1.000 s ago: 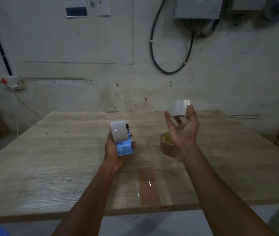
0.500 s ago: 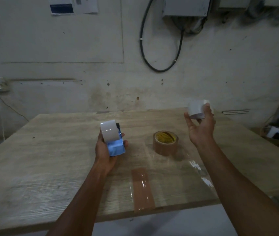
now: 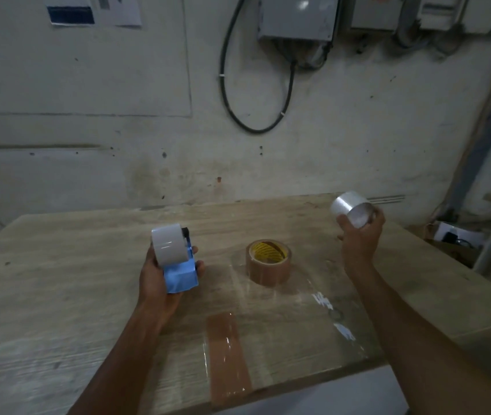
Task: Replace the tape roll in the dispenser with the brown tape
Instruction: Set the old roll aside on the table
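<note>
Brown tape roll (image 3: 269, 262) now lies unobstructed as the right hand (image 3: 360, 238) swings the gripped clear roll (image 3: 350, 208) aside; the left hand (image 3: 160, 280) clasps the dispenser (image 3: 179, 275), seemingly ready for reloading.

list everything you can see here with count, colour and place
brown tape roll: 1, brown with yellow core, flat on the table between the hands
tape dispenser: 1, blue, in the left hand above the table
pale tape roll: 1, whitish, on the tape dispenser's top
clear tape roll: 1, silvery clear, in the right hand
brown tape strip: 1, brown, stuck at the table's near edge
table: 1, light wood, against the wall
cable: 1, black, looped on the wall
wall boxes: several, grey, high on the wall
left hand: 1, grips the tape dispenser
right hand: 1, grips the clear tape roll
</note>
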Tool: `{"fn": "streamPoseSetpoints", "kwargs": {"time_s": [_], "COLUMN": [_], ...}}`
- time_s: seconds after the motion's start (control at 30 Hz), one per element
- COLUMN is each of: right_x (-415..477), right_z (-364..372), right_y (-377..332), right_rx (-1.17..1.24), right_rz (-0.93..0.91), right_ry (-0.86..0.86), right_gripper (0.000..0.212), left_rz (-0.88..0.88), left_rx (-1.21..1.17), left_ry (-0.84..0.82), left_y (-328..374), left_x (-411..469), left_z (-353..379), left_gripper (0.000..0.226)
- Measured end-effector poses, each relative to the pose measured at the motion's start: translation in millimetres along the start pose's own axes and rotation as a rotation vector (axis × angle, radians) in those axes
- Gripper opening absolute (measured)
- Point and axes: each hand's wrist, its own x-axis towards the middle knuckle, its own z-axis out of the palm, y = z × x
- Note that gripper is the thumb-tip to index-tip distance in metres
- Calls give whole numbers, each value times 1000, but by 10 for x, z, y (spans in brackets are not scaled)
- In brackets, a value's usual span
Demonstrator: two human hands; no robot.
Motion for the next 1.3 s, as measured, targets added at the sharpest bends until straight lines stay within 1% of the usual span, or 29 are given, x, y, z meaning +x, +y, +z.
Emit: {"fn": "streamPoseSetpoints", "kwargs": {"time_s": [0.1,0.2,0.3,0.37,0.4,0.43,0.47,0.5,0.57,0.63,0.7,0.8,0.83,0.9,0.93,0.97,1.03,1.1,1.17,1.23,1.3], "right_x": [-17,-13,-13,-15,-19,-29,-35,-35,-23,0,-10,2,14,35,56,70,39,61,71,70,64], "right_z": [-35,-26,-10,4,2,-5,-8,-22,-47,-59,-49,-29,-35,-42,-44,-42,-30,-21,-20,-20,-18], "right_y": [76,133,125,116,127,133,140,146,170,203,175,171,184,221,252,276,237,261,283,283,274], "right_rx": [-221,-277,-291,-319,-330,-344,-354,-371,-405,-419,-429,-427,-434,-488,-520,-547,-600,-632,-637,-645,-670], "right_rz": [-113,-168,-180,-197,-212,-230,-253,-266,-266,-257,-245,-168,-138,-90,-71,-58,-39,-42,-50,-50,-62], "right_ry": [-24,-26,-8,3,2,6,8,9,0,-15,-20,-44,-44,-48,-56,-67,-90,-103,-103,-108,-107], "right_gripper": [89,87,83,81,80,77,74,70,64,61,57,49,52,67,73,75,73,73,78,78,75], "left_rz": [-65,-37,-52,-48,-51,-78,-114,-142,-180,-198,-162,-140,-137,-150,-160,-171,-175,-165,-163,-178,-190], "left_rx": [-70,-15,-25,-27,-38,-57,-89,-120,-128,-135,-93,-60,-47,-15,-17,-24,-30,-27,-23,-42,-75], "left_ry": [-149,-74,-69,-65,-68,-104,-175,-208,-152,-220,-126,-90,-82,-104,-124,-149,-172,-162,-145,-143,-154], "left_y": [12,4,-25,-26,-12,-14,-16,-16,-14,-20,-32,-33,-38,-37,-34,-43,-49,-46,-43,-40,-45], "left_x": [12,4,22,28,25,69,72,110,167,174,183,138,143,128,127,134,126,110,111,119,143], "left_z": [6,-10,-45,-47,-40,-88,-105,-160,-228,-257,-267,-221,-225,-195,-189,-189,-178,-139,-139,-155,-188], "left_gripper": [54,46,47,41,42,49,54,55,53,54,57,54,61,89,98,101,103,106,115,122,117]}}
